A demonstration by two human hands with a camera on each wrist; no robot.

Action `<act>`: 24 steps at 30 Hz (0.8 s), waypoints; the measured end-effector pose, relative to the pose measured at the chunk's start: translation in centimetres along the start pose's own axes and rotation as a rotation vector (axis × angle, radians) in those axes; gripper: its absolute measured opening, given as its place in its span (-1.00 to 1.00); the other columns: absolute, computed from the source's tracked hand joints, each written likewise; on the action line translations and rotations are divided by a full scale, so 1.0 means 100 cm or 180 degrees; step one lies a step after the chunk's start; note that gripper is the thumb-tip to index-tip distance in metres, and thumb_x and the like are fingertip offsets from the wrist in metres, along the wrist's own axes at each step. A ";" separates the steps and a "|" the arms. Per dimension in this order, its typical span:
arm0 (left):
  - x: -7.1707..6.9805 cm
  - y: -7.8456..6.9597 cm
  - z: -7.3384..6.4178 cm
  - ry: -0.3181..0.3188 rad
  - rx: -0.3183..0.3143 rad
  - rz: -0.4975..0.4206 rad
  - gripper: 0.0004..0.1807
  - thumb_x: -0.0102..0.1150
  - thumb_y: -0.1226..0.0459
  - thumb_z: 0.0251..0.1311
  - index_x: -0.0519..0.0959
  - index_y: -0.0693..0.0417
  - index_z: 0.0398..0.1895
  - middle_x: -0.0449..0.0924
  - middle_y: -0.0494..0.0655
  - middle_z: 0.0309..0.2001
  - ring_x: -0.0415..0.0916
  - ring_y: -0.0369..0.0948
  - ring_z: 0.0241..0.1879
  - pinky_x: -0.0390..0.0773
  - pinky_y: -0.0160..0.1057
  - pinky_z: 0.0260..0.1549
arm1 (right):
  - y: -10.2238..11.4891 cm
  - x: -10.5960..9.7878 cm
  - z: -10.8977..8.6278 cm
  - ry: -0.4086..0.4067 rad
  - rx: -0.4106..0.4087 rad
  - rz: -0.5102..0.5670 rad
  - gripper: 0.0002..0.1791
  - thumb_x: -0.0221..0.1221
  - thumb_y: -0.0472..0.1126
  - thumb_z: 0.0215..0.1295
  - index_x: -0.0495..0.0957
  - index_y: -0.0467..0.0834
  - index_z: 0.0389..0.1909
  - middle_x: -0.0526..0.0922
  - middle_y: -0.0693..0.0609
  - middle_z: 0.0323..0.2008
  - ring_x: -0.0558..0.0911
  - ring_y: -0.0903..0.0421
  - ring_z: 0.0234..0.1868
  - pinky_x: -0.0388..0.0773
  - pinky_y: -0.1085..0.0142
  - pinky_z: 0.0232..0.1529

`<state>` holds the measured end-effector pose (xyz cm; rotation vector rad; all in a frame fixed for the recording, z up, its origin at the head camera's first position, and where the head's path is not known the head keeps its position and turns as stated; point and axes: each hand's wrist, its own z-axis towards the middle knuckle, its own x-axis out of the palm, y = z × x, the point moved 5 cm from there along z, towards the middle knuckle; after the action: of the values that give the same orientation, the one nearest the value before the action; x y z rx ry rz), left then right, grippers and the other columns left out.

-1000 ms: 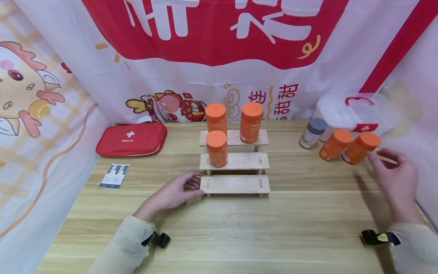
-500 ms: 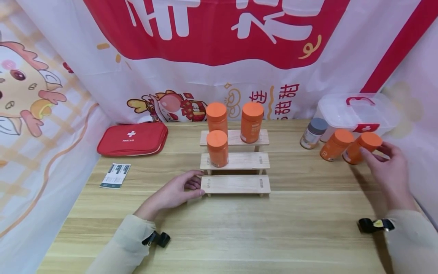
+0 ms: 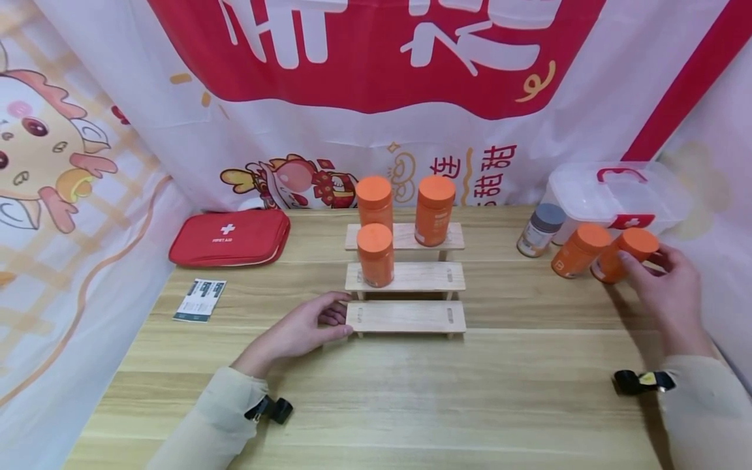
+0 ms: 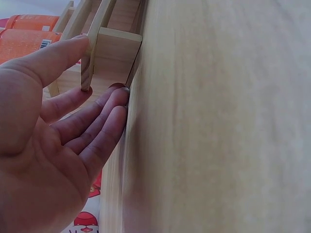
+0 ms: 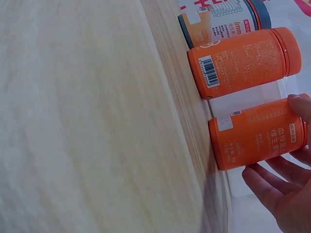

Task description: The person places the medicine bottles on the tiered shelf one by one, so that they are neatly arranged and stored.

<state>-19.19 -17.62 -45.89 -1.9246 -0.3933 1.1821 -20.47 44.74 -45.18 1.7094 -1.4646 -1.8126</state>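
Note:
My left hand (image 3: 299,326) pinches the left end of the lowest board (image 3: 405,317) of a three-step wooden rack, thumb on the front edge and index finger at the back edge in the left wrist view. Its other fingers are near the tabletop. At the far right, my right hand (image 3: 672,294) holds an orange supplement bottle (image 5: 257,136) near its lid, thumb on one side and fingers on the other. The bottle is standing on the table. Beside it are a second orange bottle (image 3: 576,253) and a grey-capped bottle (image 3: 536,235).
Two orange bottles (image 3: 435,215) stand on the rack's top step, and another orange bottle (image 3: 376,261) on the left of its middle step. A red first-aid pouch (image 3: 229,238) and a printed card (image 3: 200,300) lie at left. Behind the right bottles sits a clear lidded box (image 3: 617,192).
My right hand has moved slightly left and in to the rightmost orange bottle, and its fingers now go round it. The left hand stays at the rack.

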 end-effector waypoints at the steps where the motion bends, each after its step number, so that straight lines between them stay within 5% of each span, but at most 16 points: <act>1: 0.000 0.000 0.000 0.0000 -0.0009 0.0000 -0.34 0.42 0.09 0.43 0.45 0.12 0.48 0.69 -0.02 0.14 0.65 -0.13 0.14 0.65 0.05 0.27 | 0.000 0.000 0.000 -0.0016 -0.0015 -0.0018 0.04 0.09 0.52 0.40 -0.06 0.27 0.76 0.08 -0.08 0.75 0.25 -0.17 0.60 0.58 0.54 0.26; 13: 0.001 -0.001 0.000 -0.0030 0.0051 -0.0057 -0.35 0.42 0.13 0.43 0.45 0.16 0.47 0.69 0.01 0.11 0.66 -0.10 0.13 0.65 0.05 0.26 | 0.001 -0.002 -0.002 -0.0055 -0.0199 -0.0127 0.02 0.11 0.43 0.48 0.00 0.08 0.77 0.14 -0.24 0.71 0.32 -0.24 0.48 0.55 0.73 -0.29; 19: 0.002 0.000 0.000 -0.0015 0.0042 -0.0046 -0.35 0.41 0.11 0.43 0.45 0.16 0.48 0.69 0.01 0.11 0.65 -0.10 0.13 0.65 0.05 0.27 | -0.001 -0.003 -0.008 -0.0204 -0.0145 -0.0291 0.03 0.07 0.44 0.49 0.02 -0.02 0.76 0.16 -0.24 0.71 0.33 -0.30 0.51 0.67 0.40 0.26; 24: 0.001 0.000 0.000 -0.0006 0.0022 -0.0055 -0.34 0.41 0.11 0.44 0.44 0.15 0.48 0.69 0.02 0.13 0.65 -0.09 0.14 0.65 0.06 0.27 | -0.001 -0.005 -0.015 -0.0297 -0.0066 -0.0352 0.03 0.06 0.45 0.49 0.02 -0.01 0.76 0.16 -0.22 0.71 0.35 -0.30 0.48 0.59 0.12 0.45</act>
<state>-19.15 -17.56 -45.98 -1.9107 -0.4057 1.1727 -18.99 44.45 -44.65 1.7499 -1.4065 -1.9821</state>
